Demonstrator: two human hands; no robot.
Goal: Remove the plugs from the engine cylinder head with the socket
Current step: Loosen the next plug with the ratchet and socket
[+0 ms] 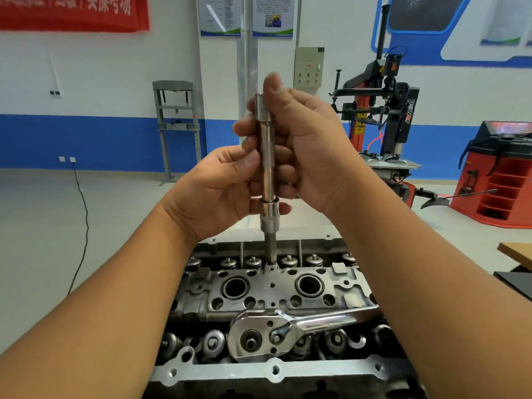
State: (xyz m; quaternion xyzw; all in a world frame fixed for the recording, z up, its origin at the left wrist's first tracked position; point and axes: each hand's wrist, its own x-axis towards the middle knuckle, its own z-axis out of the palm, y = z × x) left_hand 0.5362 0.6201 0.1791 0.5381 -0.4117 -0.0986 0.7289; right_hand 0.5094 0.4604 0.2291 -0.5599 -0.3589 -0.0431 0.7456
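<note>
The grey engine cylinder head [267, 292] lies below me, with two round wells and rows of valve springs. A long steel extension bar [266, 156] stands upright, ending in a socket [270, 216] whose bit enters a hole at the head's far middle. My left hand [218, 188] grips the bar's lower part, fingers curled round it. Above it, my right hand [302, 145] holds the bar's upper part, thumb up beside the top end. A chrome ratchet wrench [276, 332] rests loose on the head's near side.
A red tyre changer [383, 119] and a red wheel balancer [501, 177] stand at the right. A grey press frame [177, 125] is at the back wall. A black cable [83, 220] runs over the floor at left. A wooden table edge [515, 254] shows at right.
</note>
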